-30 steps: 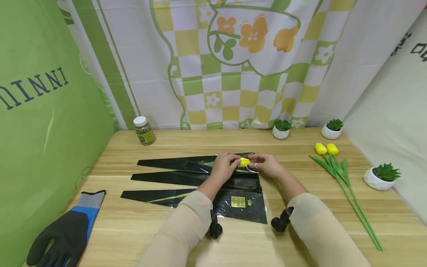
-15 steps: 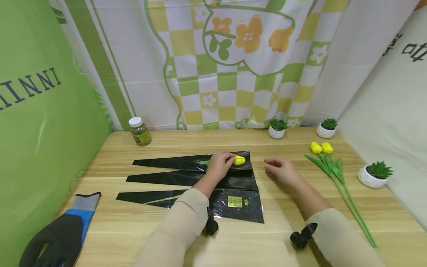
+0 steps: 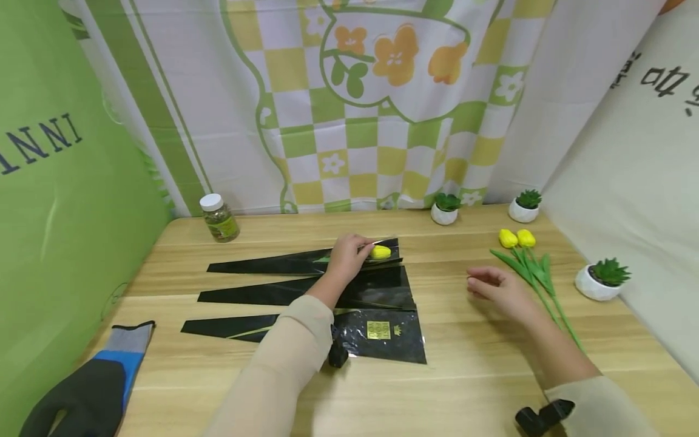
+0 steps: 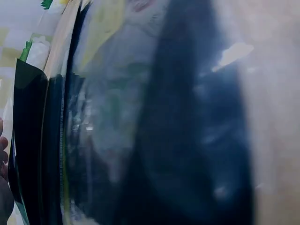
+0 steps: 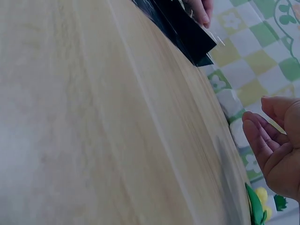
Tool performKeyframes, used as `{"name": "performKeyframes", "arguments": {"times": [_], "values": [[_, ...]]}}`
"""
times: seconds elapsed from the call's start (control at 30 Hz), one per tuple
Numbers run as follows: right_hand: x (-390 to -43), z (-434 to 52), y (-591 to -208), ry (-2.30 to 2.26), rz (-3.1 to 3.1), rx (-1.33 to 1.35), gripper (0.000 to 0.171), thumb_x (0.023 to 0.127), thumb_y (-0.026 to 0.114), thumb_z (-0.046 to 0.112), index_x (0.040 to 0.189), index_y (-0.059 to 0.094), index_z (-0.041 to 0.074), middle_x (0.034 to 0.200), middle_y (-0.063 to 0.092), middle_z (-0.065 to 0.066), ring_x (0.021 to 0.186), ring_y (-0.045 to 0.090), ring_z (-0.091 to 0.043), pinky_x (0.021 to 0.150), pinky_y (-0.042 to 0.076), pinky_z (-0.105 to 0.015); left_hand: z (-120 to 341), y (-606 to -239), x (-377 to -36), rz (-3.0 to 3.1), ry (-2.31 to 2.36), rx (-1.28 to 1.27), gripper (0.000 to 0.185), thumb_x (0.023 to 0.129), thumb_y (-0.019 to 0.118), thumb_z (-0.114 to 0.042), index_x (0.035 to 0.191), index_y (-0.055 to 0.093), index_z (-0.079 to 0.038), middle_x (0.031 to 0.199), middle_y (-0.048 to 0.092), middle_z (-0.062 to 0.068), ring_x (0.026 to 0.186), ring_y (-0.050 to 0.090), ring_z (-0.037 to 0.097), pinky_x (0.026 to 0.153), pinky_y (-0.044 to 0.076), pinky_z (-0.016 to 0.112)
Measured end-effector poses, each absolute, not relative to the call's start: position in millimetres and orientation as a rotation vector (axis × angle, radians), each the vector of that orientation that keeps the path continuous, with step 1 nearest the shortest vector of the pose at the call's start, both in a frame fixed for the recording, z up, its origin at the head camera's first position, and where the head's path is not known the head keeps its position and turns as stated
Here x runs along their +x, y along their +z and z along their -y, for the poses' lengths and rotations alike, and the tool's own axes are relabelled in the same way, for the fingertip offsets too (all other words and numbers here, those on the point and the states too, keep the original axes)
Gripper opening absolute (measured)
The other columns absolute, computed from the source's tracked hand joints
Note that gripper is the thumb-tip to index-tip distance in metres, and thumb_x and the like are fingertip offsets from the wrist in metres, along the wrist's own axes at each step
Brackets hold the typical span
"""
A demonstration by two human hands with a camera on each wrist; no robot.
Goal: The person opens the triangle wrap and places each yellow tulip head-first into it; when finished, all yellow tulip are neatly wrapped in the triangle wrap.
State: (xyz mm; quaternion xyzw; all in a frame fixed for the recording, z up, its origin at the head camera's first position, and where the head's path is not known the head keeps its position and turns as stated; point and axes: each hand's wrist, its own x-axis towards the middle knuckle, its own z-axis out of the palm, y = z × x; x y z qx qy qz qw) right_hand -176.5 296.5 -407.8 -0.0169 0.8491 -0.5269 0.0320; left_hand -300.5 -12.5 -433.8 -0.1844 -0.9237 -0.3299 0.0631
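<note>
Three black plastic flower sleeves lie side by side on the wooden table (image 3: 469,370). My left hand (image 3: 346,257) is at the wide mouth of the far sleeve (image 3: 273,264) and pinches a yellow tulip head (image 3: 380,251) there; its green stem shows inside the sleeve. My right hand (image 3: 489,285) hovers open and empty over the table, just left of two yellow tulips (image 3: 516,238) with long green stems. The right wrist view shows its relaxed fingers (image 5: 269,140) and the sleeve's corner (image 5: 187,35). The left wrist view is filled by blurred black sleeve (image 4: 187,140).
A white-capped jar (image 3: 217,211) stands at the back left. A grey and blue work glove (image 3: 87,388) lies at the front left. Three small potted succulents (image 3: 443,210) (image 3: 524,206) (image 3: 599,280) stand at the back and right edge. Curtains close in the table.
My right hand let go of the tulip head and moved right toward the two loose tulips. My left hand stayed on the tulip in the far sleeve.
</note>
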Motion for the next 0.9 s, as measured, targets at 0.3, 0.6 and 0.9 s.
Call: {"name": "performKeyframes", "arguments": {"times": [0.3,0.6,0.9], "values": [[-156,-333,-411,-1.762,-2.599,0.062,0.044,0.098,0.061,0.016,0.13,0.052,-0.013,0.092,0.064,0.029,0.086,0.063,0.011,0.076,0.057,-0.016,11,-431,-312,2.798,-0.921,-0.571,0.027,0.099,0.058,-0.029,0.118,0.072,-0.014,0.118,0.069,0.006,0.114,0.061,0.025,0.099,0.05,0.04],[-141,-369,-416,-1.863,-2.573,0.115,0.025,0.099,0.059,0.017,0.099,0.061,0.042,0.089,0.066,0.028,0.082,0.064,0.009,0.071,0.055,-0.012,14,-425,-315,2.851,-0.826,-0.476,0.028,0.1,0.057,-0.03,0.121,0.071,-0.017,0.121,0.067,0.005,0.115,0.059,0.024,0.1,0.049,0.039],[-132,-394,-417,-1.579,-2.782,0.269,0.037,0.1,0.057,0.023,0.124,0.058,-0.005,0.085,0.058,0.035,0.078,0.059,0.014,0.067,0.054,-0.012,11,-430,-315,2.857,-0.799,-0.424,0.027,0.099,0.058,-0.029,0.118,0.072,-0.016,0.121,0.065,0.005,0.115,0.056,0.025,0.102,0.045,0.041]]}}
